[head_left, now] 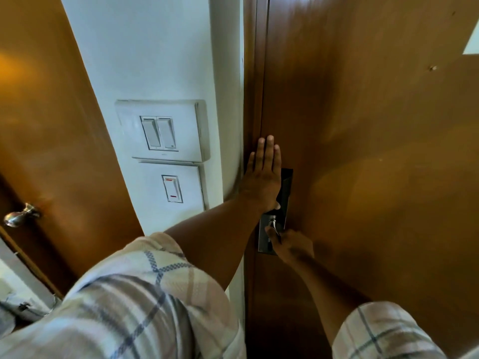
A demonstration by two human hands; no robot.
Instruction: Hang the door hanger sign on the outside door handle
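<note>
The brown wooden door (375,151) fills the right half of the head view and appears shut against its frame. A dark lock plate (287,193) sits near its left edge, with a silver door handle (272,224) below it. My left hand (264,177) lies flat on the door's edge, fingers straight and pointing up, partly covering the top of the plate. My right hand (293,246) is blurred and curled around the handle. No door hanger sign is in view.
On the white wall strip to the left of the door are a double light switch (160,132) and a single switch (173,189) below it. Further left stands a second brown door with a round metal knob (20,216).
</note>
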